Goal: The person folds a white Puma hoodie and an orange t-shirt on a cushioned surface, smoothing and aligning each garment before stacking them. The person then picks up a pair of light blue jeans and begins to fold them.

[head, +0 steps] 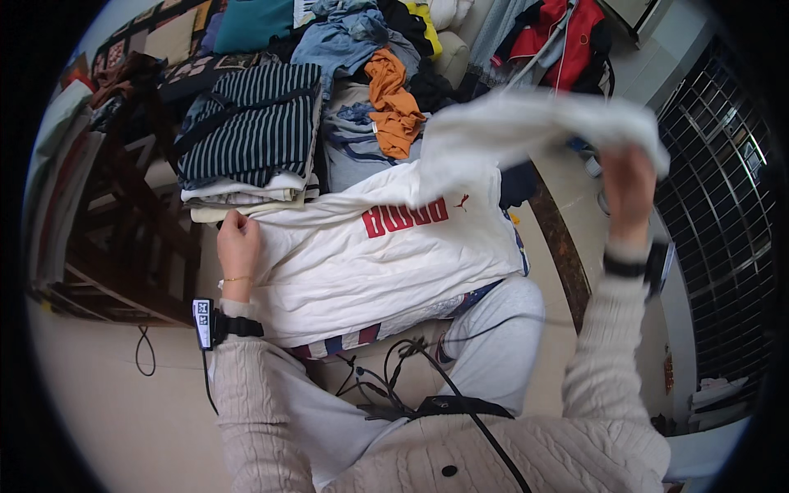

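Note:
A white shirt (382,271) with red lettering lies spread out before me, over a patterned cloth (370,334) with red, white and blue parts. At its left end my left hand (239,239) is closed on the white fabric, beside the stack of folded clothes. My right hand (629,179) is raised at the right and blurred by motion. It grips a part of the white shirt that is lifted and swings above the rest; its fingers are partly hidden by the cloth.
Folded clothes with a striped garment (259,123) on top stand at the upper left. Behind the shirt lie an orange garment (391,105) and a heap of denim (345,37). A dark wooden chair (123,203) stands left, a metal grille (721,203) right. Black cables (394,376) hang near my lap.

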{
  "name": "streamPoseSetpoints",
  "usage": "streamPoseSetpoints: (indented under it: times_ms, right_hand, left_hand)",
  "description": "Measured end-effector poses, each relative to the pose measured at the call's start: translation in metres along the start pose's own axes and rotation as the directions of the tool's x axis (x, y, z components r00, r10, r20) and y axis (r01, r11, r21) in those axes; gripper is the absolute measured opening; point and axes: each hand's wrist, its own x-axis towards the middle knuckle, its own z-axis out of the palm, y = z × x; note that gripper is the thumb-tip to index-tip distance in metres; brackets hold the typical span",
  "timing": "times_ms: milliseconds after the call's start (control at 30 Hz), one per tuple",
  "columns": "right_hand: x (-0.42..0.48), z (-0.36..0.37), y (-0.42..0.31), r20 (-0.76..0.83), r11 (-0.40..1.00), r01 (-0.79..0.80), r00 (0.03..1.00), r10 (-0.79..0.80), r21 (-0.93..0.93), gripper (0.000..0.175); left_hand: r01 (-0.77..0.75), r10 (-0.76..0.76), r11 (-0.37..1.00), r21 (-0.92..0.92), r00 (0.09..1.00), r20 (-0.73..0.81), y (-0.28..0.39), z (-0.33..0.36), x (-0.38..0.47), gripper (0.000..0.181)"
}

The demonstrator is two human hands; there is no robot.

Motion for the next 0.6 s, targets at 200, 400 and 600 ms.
streamPoseSetpoints:
  times_ms: [200, 400, 600]
  right_hand:
    - [-0.109, -0.054, 0.046, -0.063, 0.731, -0.681, 0.732, 0.679, -0.040, 0.040]
    - [-0.041, -0.021, 0.190, -0.232, 0.459, -0.775, 0.589, 0.774, -0.434, 0.056]
    - [0.022, 0.023, 0.313, -0.422, 0.092, -0.606, 0.646, 0.636, -0.790, 0.061]
  left_hand:
    - [-0.050, 0.044, 0.998, 0.038, 0.987, 0.152, -0.004, -0.003, -0.013, 0.033]
    - [-0.145, 0.006, 0.930, 0.338, 0.925, 0.381, -0.010, -0.008, -0.018, 0.043]
    - [-0.151, 0.075, 0.955, 0.255, 0.956, 0.284, -0.010, -0.018, -0.014, 0.023]
